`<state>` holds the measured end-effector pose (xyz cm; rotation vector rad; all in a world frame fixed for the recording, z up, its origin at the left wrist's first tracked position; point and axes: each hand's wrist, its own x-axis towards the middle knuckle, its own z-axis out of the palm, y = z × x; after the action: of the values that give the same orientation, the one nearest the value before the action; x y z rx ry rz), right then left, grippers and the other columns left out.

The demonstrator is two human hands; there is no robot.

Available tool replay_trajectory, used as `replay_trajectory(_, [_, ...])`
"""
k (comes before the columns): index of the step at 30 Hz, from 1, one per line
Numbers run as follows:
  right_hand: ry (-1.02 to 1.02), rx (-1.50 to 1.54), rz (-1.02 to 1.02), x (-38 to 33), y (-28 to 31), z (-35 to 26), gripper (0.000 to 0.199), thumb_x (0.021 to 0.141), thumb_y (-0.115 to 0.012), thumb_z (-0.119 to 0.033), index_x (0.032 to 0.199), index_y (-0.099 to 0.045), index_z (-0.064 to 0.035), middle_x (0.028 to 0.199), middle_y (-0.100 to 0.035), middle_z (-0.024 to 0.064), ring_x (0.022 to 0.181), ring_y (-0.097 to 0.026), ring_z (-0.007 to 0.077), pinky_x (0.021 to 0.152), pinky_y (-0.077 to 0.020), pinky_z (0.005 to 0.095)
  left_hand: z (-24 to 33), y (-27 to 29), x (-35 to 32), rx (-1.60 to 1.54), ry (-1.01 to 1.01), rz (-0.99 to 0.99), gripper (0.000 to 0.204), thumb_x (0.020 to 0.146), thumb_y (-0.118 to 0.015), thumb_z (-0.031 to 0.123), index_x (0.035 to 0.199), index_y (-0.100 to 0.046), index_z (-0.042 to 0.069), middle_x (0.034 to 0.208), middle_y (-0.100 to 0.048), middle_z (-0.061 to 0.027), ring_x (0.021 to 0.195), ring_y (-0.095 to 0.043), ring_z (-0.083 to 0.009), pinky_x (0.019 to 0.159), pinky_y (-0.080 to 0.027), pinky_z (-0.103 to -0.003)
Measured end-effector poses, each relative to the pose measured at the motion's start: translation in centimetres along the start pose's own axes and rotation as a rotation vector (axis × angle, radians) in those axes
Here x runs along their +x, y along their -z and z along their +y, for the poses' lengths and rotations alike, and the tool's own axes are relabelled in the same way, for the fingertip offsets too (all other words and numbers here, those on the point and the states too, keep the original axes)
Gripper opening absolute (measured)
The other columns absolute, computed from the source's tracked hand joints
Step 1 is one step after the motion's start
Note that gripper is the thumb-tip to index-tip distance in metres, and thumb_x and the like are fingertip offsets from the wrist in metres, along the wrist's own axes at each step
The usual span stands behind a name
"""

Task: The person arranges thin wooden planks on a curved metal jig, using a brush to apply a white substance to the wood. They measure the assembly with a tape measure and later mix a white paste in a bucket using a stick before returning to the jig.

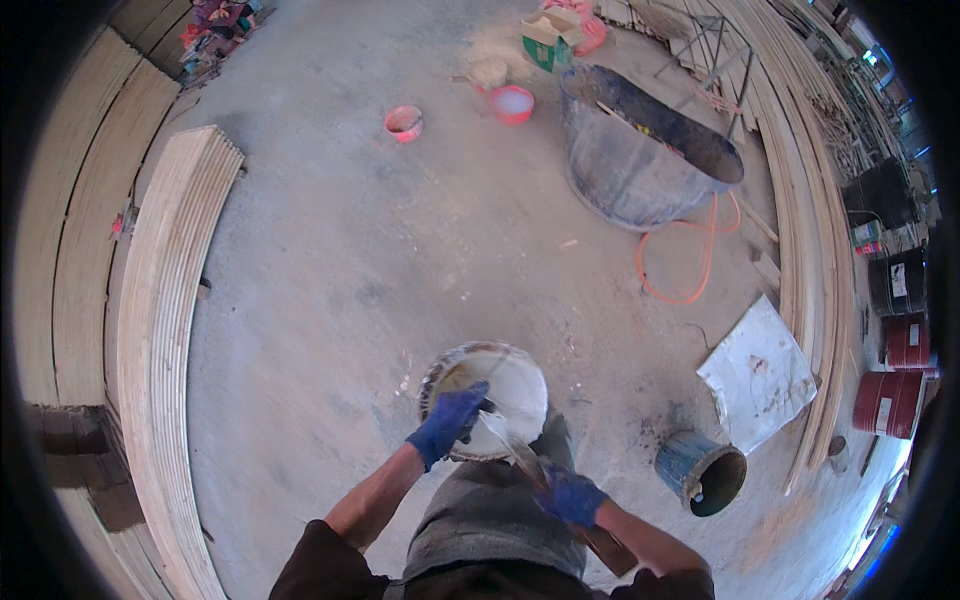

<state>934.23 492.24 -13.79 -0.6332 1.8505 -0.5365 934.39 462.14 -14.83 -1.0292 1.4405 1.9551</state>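
A round bucket (528,385) with a crusted rim stands in front of my legs, with white material inside. My left hand (447,422), in a blue glove, is over its near left side, fingers curled; something small and dark shows at the fingertips, too unclear to name. My right hand (572,496), also blue-gloved, is closed around a long wooden stick (523,457) to the right of my left hand. The stick slants from my right forearm up to the bucket, and its far end, coated white, is over the opening.
Stacked boards (165,330) run along the left. A large dark tub (635,165) stands far right, an orange cord (708,255) beside it. A blue bucket (685,465) lies tipped near a white sheet (760,375). Two red-pink pails (404,124) stand ahead.
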Motion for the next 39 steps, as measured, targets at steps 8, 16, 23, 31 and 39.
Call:
replay_trajectory(8, [0.411,-0.175,-0.053,29.0,20.6,-20.7,0.047,0.09,-0.051,-0.042,0.114,-0.062,-0.0024,0.109,-0.065,0.0265,0.104,-0.063,0.0412,0.091,-0.0489,0.0481,16.6,20.8,1.8,-0.611,-0.174,0.554,0.036,0.098,-0.048,0.046,0.079,-0.054,0.015,0.047,-0.034,0.0066,0.034,-0.031,-0.009,0.034,-0.03,-0.027])
replay_trajectory(16, [0.199,-0.658,0.268,54.5,58.5,-11.0,0.022,0.091,-0.053,-0.021,0.095,-0.068,-0.0042,0.098,-0.067,0.0214,0.092,-0.063,0.0352,0.087,-0.0472,0.046,34.5,42.8,6.9,-1.158,-0.372,0.491,0.044,0.096,-0.046,0.055,0.065,-0.044,0.024,0.041,-0.027,0.0088,0.031,-0.026,-0.0099,0.032,-0.029,-0.028])
replay_trajectory(23, [-0.577,1.103,0.659,50.6,65.6,6.9,0.029,0.099,-0.039,-0.027,0.082,-0.058,-0.0141,0.073,-0.056,0.0108,0.063,-0.058,0.0274,0.052,-0.0454,0.0437,47.3,62.7,19.4,-1.339,-0.161,0.91,0.039,0.09,-0.053,0.057,0.073,-0.051,0.023,0.049,-0.029,0.0069,0.037,-0.027,-0.0107,0.037,-0.032,-0.029])
replay_trajectory(31, [-0.339,1.038,0.095,77.5,74.3,-8.1,0.047,0.096,-0.037,-0.047,0.104,-0.064,-0.0101,0.094,-0.07,0.0209,0.08,-0.067,0.0392,0.067,-0.0536,0.0547,59.9,83.7,36.8,-1.226,-0.252,0.966,0.034,0.093,-0.042,0.052,0.097,-0.057,0.021,0.102,-0.06,-0.0064,0.078,-0.055,-0.0224,0.059,-0.048,-0.043])
replay_trajectory(39, [-0.386,0.843,0.593,108.0,107.3,-33.5,0.028,0.096,-0.053,-0.018,0.078,-0.068,-0.0035,0.075,-0.067,0.0079,0.067,-0.061,0.0204,0.057,-0.0469,0.0424,81.6,97.2,45.9,-1.31,-0.004,0.981,0.045,0.091,-0.036,0.056,0.108,-0.056,0.019,0.116,-0.06,-0.0059,0.066,-0.054,-0.0185,0.052,-0.046,-0.04])
